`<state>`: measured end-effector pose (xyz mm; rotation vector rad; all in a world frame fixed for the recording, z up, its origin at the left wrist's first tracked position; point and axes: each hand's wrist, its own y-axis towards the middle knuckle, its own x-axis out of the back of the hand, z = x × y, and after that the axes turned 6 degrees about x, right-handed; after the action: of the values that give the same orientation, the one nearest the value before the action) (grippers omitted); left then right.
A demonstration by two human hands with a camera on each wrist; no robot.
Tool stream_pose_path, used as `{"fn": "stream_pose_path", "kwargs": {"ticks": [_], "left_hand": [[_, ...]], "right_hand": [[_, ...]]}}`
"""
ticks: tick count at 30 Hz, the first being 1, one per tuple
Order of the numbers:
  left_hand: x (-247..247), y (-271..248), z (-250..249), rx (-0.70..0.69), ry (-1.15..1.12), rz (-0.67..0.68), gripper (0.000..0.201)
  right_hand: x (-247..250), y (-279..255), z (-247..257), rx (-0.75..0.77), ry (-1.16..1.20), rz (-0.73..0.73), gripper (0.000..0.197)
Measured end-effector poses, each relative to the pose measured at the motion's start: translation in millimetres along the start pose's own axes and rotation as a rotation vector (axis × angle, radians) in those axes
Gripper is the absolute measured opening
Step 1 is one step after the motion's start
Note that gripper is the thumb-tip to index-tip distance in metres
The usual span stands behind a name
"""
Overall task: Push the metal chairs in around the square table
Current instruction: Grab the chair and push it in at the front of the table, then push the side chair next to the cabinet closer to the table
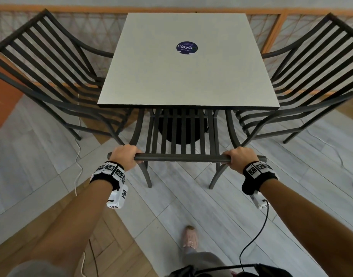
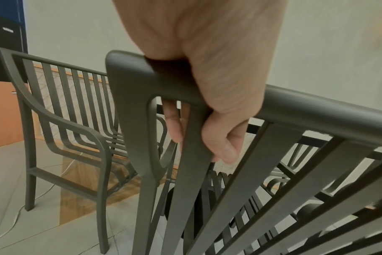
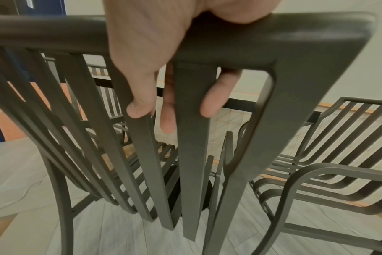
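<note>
A square grey table [image 1: 187,76] with a round blue sticker stands ahead of me. The near metal chair [image 1: 181,136] faces it, its slatted seat partly under the table's front edge. My left hand [image 1: 125,155] grips the left end of the chair's top rail [image 1: 183,157], and my right hand [image 1: 241,157] grips the right end. In the left wrist view the fingers [image 2: 175,127] curl round the rail [image 2: 316,112]; in the right wrist view the fingers [image 3: 212,101] wrap it likewise. A second chair [image 1: 51,76] sits at the table's left side and a third [image 1: 311,80] at its right.
A wood-framed lattice fence [image 1: 271,19] runs behind the table. A white cable [image 1: 78,166] trails over the tiled floor on the left, and a black cable [image 1: 257,232] hangs from my right wrist. My shoe [image 1: 190,236] is on the floor behind the chair.
</note>
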<state>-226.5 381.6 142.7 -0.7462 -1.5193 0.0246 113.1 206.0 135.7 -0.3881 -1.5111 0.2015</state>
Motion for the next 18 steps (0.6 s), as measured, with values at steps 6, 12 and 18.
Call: {"fn": "stream_pose_path", "kwargs": {"ticks": [6, 12, 18], "left_hand": [[4.7, 0.3, 4.5, -0.044, -0.094, 0.03, 0.005], [22.8, -22.6, 44.9, -0.084, -0.356, 0.023, 0.023], [62.6, -27.7, 133.6, 0.034, -0.482, -0.222, 0.028]], "right_hand": [[5.1, 0.9, 15.2, 0.045, 0.023, -0.034, 0.024], [49.6, 25.1, 92.3, 0.354, 0.174, -0.002, 0.028], [122.4, 86.2, 193.9, 0.633, 0.262, -0.02, 0.025]]}}
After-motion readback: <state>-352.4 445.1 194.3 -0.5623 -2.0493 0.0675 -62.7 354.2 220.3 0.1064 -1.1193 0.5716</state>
